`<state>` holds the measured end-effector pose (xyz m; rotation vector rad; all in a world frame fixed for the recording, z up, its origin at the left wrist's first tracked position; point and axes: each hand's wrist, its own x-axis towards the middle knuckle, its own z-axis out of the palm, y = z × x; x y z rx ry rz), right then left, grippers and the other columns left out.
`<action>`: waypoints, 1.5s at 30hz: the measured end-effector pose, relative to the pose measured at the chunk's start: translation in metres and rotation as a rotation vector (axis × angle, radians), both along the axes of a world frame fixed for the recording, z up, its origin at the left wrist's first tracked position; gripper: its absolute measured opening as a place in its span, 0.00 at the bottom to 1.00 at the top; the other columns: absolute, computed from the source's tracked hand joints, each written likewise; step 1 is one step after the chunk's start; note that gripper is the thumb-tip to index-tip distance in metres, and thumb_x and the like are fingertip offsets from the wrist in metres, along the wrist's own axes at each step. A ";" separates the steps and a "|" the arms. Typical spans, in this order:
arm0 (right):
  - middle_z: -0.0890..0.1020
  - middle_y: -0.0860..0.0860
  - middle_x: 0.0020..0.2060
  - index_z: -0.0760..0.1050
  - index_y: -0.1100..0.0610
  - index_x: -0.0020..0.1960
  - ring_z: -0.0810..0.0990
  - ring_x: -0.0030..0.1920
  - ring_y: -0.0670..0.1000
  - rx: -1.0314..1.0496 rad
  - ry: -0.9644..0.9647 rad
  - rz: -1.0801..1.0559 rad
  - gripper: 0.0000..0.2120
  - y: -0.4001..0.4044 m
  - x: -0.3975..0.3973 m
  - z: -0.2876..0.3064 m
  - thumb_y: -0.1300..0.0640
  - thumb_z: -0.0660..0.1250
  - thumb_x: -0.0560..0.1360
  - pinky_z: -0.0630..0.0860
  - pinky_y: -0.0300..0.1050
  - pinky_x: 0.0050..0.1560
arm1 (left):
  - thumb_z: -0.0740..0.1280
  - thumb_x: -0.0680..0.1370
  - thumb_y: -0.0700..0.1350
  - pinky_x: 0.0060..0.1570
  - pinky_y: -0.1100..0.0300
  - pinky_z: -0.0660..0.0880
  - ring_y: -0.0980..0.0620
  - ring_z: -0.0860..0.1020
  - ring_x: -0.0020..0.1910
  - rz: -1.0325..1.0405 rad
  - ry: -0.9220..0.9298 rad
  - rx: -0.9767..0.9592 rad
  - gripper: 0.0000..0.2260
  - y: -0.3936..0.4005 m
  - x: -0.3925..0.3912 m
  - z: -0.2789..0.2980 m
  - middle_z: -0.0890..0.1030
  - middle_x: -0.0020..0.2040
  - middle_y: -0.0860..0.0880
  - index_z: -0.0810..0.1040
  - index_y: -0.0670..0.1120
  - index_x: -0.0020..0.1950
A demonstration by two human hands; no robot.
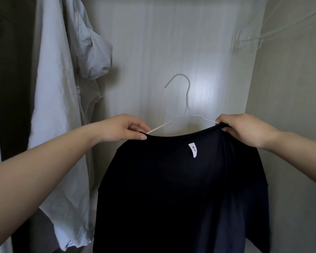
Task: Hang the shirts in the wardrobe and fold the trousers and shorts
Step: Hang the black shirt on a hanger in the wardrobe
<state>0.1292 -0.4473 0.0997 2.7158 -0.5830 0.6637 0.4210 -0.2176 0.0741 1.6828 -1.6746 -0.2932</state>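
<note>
"HP" on black shirt's [181,189] neck tag [193,149]

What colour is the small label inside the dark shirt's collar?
White with dark letters, on the small fabric neck label of the dark navy T-shirt; head view.

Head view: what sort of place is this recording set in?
Most likely inside a wardrobe at home: pale panel walls close in, a light blue shirt hangs at left, and empty white hangers hang at top right.
</note>
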 end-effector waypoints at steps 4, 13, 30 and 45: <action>0.81 0.50 0.51 0.69 0.49 0.58 0.78 0.49 0.56 -0.005 0.024 0.018 0.08 0.005 0.004 -0.002 0.55 0.58 0.80 0.75 0.50 0.49 | 0.67 0.78 0.48 0.48 0.58 0.73 0.56 0.77 0.40 0.145 -0.126 -0.129 0.07 -0.001 -0.009 0.003 0.82 0.40 0.46 0.82 0.49 0.43; 0.80 0.46 0.49 0.72 0.51 0.56 0.76 0.47 0.48 0.065 0.070 0.088 0.10 0.010 0.012 0.005 0.59 0.64 0.77 0.71 0.42 0.46 | 0.67 0.78 0.46 0.44 0.62 0.70 0.56 0.75 0.39 0.310 -0.285 -0.284 0.07 -0.007 -0.010 0.006 0.80 0.41 0.49 0.81 0.44 0.45; 0.85 0.47 0.47 0.75 0.52 0.57 0.83 0.46 0.46 1.416 -0.227 0.657 0.13 0.083 0.070 0.033 0.60 0.65 0.73 0.79 0.37 0.43 | 0.66 0.79 0.49 0.58 0.64 0.66 0.54 0.73 0.64 0.459 0.277 -0.521 0.16 -0.060 -0.010 0.058 0.76 0.63 0.50 0.76 0.49 0.66; 0.82 0.56 0.51 0.76 0.54 0.60 0.82 0.44 0.51 1.273 -0.662 0.874 0.12 0.139 0.215 0.125 0.56 0.67 0.77 0.77 0.40 0.40 | 0.66 0.79 0.50 0.52 0.50 0.79 0.56 0.78 0.59 0.128 0.464 -0.477 0.19 0.020 -0.027 0.121 0.82 0.57 0.51 0.70 0.58 0.69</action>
